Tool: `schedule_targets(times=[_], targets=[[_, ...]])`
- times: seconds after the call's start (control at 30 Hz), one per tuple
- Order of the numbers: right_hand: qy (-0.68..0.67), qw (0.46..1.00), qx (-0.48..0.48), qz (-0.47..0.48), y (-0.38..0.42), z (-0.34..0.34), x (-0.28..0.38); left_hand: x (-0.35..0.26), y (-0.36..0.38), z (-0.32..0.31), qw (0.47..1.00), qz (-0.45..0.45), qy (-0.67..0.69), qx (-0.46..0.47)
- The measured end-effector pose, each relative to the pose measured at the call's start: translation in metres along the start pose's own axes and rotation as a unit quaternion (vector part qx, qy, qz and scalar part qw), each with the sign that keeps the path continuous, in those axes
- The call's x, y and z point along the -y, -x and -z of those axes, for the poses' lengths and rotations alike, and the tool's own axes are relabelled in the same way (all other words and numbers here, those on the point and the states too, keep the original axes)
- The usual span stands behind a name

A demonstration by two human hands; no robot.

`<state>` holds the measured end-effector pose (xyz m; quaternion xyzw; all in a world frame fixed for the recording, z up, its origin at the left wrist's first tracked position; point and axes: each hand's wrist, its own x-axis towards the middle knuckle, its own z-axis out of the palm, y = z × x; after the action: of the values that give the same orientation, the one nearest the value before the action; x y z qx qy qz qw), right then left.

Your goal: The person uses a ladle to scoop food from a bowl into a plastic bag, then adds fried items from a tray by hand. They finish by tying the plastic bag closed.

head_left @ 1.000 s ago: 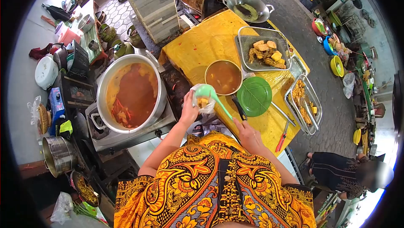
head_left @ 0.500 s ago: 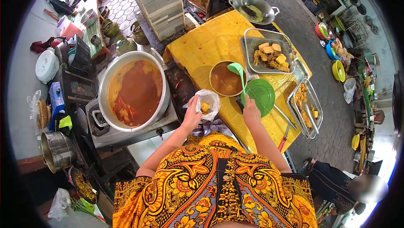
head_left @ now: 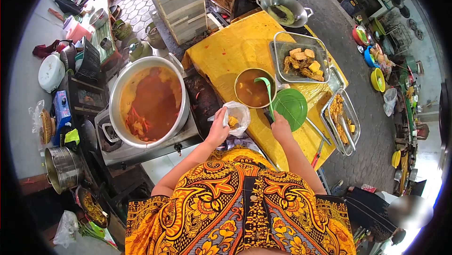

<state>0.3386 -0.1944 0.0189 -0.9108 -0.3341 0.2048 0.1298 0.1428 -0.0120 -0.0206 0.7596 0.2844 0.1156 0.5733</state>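
Observation:
My left hand (head_left: 219,129) is closed on the rim of a clear plastic bag (head_left: 243,119), whose mouth faces up with yellow food pieces at the bottom. In my right hand (head_left: 281,126) is the handle of a light green ladle (head_left: 269,90). Its head dips into the brown broth of a round bowl (head_left: 238,98) on the yellow-covered table. A green leaf-shaped plate (head_left: 294,110) lies just beyond my right hand, beside the bowl.
Left of the table, a large pot of reddish broth (head_left: 153,99) stands on a stove (head_left: 183,137). A mesh basket of fried pieces (head_left: 278,67) and another wire basket (head_left: 355,128) sit to the right. A wok (head_left: 301,17) is at the back; a person (head_left: 372,210) is at lower right.
The ladle's head has gone from facing up at the bowl's right side to tipped down into the broth. My left hand and the bag have shifted slightly right.

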Motion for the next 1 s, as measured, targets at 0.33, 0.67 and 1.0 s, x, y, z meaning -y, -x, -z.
schedule_targets(times=[0.33,0.67,1.0], targets=[[-0.121,0.992,0.035,0.011,-0.002,0.001,0.011,0.006,-0.002,-0.004,0.998,-0.027,-0.048,-0.006],[-0.352,0.907,0.185,-0.138,-0.002,0.026,0.034,0.002,-0.001,-0.007,1.0,0.023,0.007,0.001],[-0.323,0.907,0.229,-0.141,0.009,0.05,0.035,-0.023,-0.002,-0.004,0.996,0.084,0.039,0.018]])
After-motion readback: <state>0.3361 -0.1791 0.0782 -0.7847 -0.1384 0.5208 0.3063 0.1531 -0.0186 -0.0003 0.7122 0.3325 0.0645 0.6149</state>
